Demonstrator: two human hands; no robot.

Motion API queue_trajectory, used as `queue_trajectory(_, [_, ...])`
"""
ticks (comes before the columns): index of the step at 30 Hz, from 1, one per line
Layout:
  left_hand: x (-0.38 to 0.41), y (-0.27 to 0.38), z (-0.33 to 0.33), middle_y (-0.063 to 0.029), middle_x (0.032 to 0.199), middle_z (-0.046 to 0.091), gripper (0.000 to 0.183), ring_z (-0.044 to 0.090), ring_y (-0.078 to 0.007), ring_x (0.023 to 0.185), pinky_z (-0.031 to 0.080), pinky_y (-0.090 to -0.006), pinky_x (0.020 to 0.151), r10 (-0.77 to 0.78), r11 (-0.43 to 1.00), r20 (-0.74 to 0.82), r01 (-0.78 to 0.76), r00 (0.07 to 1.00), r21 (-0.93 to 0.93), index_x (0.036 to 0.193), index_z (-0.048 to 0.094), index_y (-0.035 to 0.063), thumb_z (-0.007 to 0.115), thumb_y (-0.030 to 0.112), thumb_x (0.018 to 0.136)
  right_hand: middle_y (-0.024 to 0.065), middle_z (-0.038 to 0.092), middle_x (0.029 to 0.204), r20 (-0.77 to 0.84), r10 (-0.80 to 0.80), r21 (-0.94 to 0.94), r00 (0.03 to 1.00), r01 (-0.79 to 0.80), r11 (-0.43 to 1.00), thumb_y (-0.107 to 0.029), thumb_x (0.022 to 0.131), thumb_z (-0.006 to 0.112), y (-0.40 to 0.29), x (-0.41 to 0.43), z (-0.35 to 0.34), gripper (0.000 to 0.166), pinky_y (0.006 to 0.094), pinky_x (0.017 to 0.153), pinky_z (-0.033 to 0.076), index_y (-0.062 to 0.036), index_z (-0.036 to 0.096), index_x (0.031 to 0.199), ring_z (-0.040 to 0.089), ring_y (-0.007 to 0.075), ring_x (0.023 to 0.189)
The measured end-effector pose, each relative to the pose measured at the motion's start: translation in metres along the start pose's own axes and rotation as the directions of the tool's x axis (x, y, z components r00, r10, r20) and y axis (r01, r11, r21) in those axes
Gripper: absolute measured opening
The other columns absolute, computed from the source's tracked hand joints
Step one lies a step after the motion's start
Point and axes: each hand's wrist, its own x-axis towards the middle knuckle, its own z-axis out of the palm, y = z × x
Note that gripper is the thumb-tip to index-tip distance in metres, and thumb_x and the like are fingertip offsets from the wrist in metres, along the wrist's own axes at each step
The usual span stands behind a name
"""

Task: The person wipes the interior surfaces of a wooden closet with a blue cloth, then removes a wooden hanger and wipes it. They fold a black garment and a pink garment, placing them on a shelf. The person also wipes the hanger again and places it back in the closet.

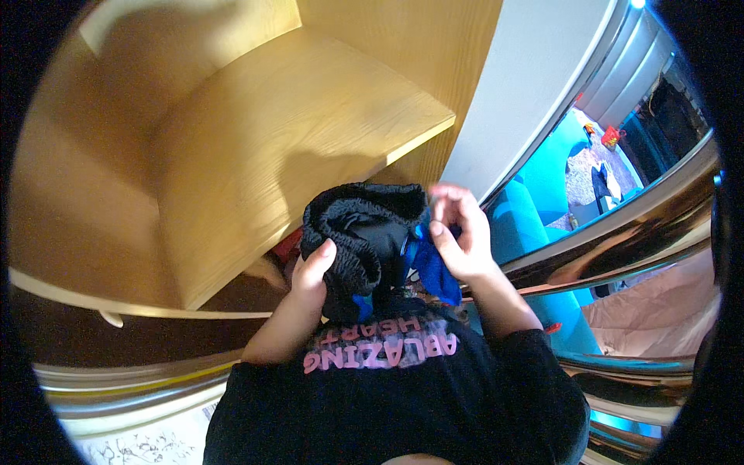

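A bunched black garment (pixel 389 229) with a gathered, elastic-looking edge hangs in front of my chest. My left hand (pixel 311 273) grips its left side, the thumb lying over the gathered edge. Bright blue cloth (pixel 436 276) shows at the garment's right, and a smaller blue patch (pixel 363 307) at its lower edge. Beside the right end is my right hand (pixel 462 232), its fingers bent and partly blurred, the thumb close to the blue cloth. Whether those fingers pinch any fabric cannot be made out.
A wooden shelf (pixel 279 128) inside an open cabinet lies ahead and left, its front edge close to the garment. On the right stands a glossy, mirror-like surface (pixel 633 250) reflecting turquoise furniture. A pale panel (pixel 523 87) stands between them. White patterned material (pixel 139 444) shows at lower left.
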Motion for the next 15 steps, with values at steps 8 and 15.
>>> queue_trajectory(8, [-0.028, 0.029, -0.009, -0.0119, 0.122, 0.059, 0.048, 0.053, -0.0196, 0.116, 0.043, -0.0338, 0.098, -0.091, 0.789, -0.166, 0.173, 0.982, 0.589, 0.127, 0.053, -0.0025, 0.055, 0.033, 0.095, -0.0020, 0.065, 0.082, 0.321, 0.124, 0.353, 0.939, -0.240, 0.904, -0.019, 0.094, 0.065, -0.047, 0.011, 0.035, 0.021, 0.0235, 0.068, 0.047, 0.0019, 0.067, 0.094, 0.055, 0.0054, 0.075])
queue_trajectory(15, [-0.073, 0.023, -0.012, -0.0174, 0.143, 0.039, 0.098, 0.040, -0.0247, 0.133, 0.030, -0.0388, 0.111, 0.130, 0.399, 0.214, -0.248, 0.968, 0.883, 0.145, 0.023, -0.0029, 0.083, 0.026, 0.073, 0.0015, 0.068, 0.088, 0.296, 0.127, 0.475, 0.947, -0.261, 0.841, -0.016, 0.094, 0.064, -0.080, -0.009, 0.066, 0.020, 0.0251, 0.073, 0.049, 0.0029, 0.068, 0.099, 0.059, 0.0081, 0.079])
